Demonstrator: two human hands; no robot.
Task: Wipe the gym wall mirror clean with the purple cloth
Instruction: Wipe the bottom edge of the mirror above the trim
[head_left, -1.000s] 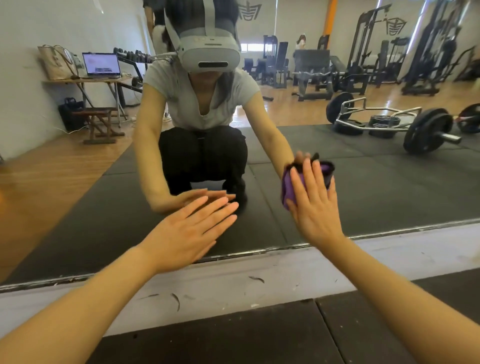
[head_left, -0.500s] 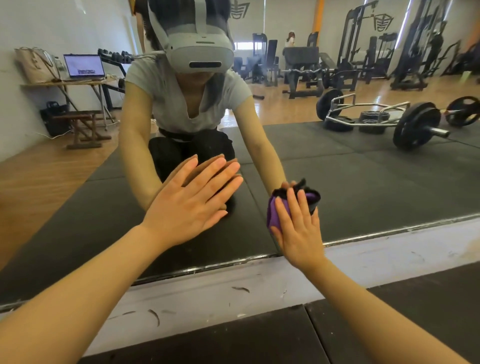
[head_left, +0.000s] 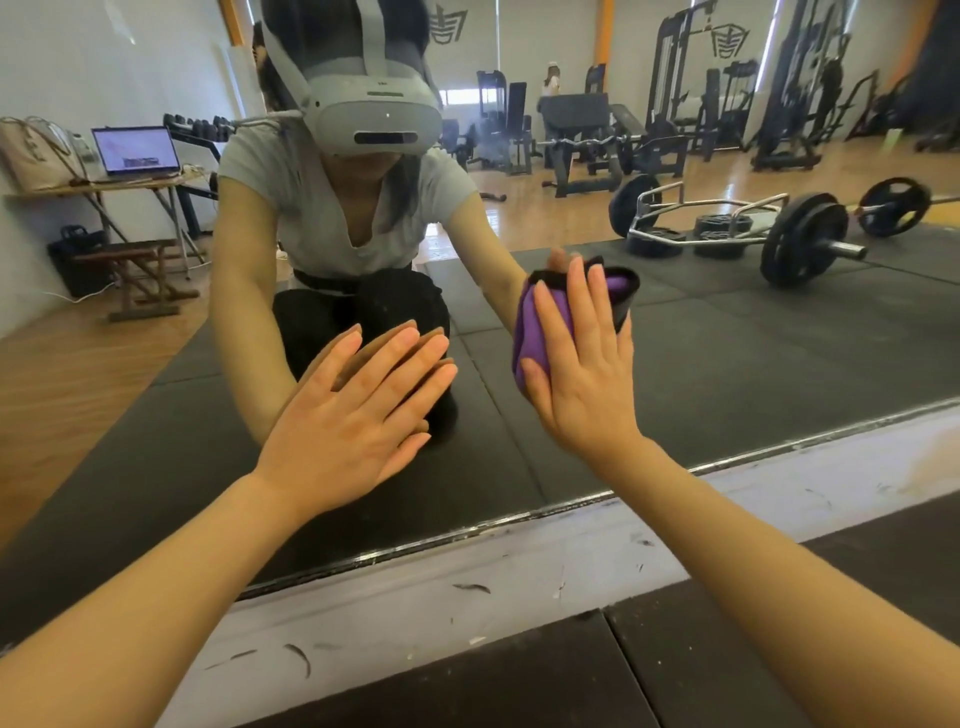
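Note:
The wall mirror (head_left: 727, 364) fills the upper view down to its metal bottom edge. My right hand (head_left: 587, 374) presses the bunched purple cloth (head_left: 535, 332), which has a black side, flat against the glass with straight fingers. My left hand (head_left: 353, 421) lies flat on the mirror to the left, fingers straight and spread, meeting its own reflection. The part of the cloth under my palm is hidden.
Below the mirror runs a scuffed white wall strip (head_left: 467, 587), then black floor mats (head_left: 467, 691). The glass reflects a crouching person in a headset, a loaded barbell, gym machines and a table with a laptop.
My right hand has slid the cloth up the glass from its lower position half a second ago. The left hand stays flat on the mirror. The view has drawn closer.

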